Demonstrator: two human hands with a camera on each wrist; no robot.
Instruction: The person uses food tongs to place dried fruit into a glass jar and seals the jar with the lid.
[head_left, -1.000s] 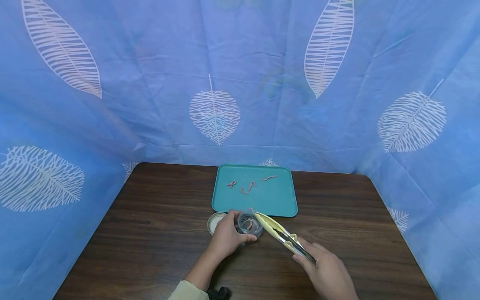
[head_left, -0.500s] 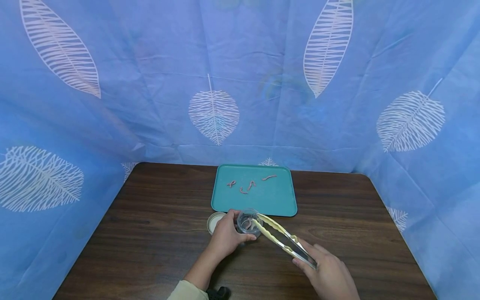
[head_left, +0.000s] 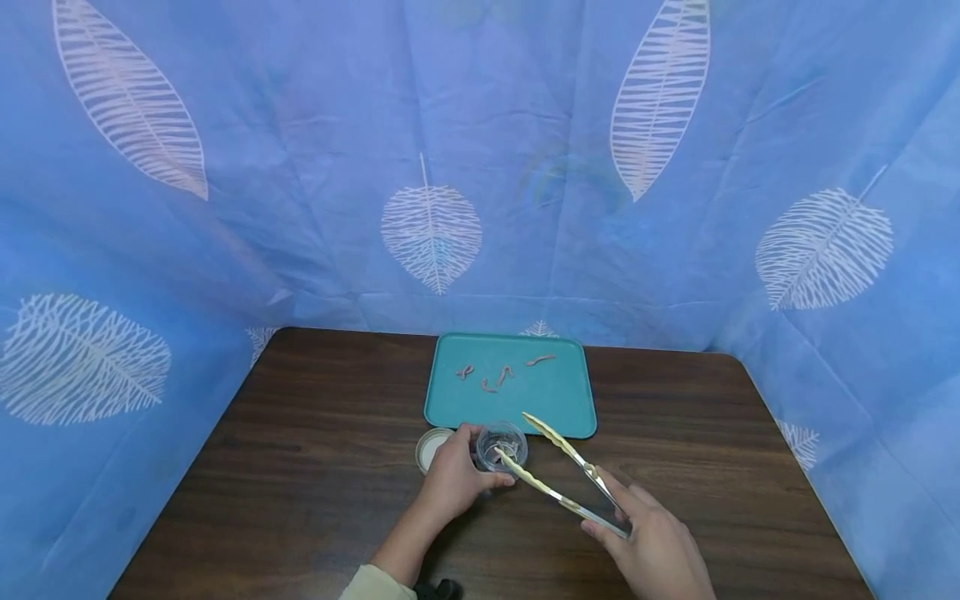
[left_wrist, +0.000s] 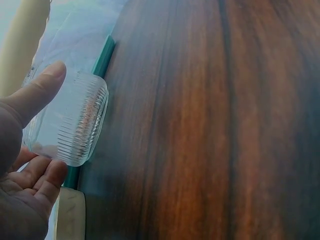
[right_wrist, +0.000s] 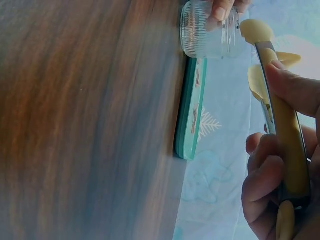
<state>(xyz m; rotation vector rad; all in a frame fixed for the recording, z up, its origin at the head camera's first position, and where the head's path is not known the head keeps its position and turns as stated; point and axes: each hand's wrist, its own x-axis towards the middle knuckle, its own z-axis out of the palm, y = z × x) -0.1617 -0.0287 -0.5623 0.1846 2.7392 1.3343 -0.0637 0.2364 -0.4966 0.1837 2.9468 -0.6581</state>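
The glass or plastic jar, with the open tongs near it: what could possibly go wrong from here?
Closing the tongs now might pinch or knock the jar: in the head view, one tip overlaps its mouth while the other appears beyond it. The jar could shift or tip if the left hand loosens. That hand might also nudge the lid close beside it.

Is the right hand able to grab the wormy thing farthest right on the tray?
Probably yes, with a stretch: nothing covers that wormy thing, and the right hand holds tongs spread open.
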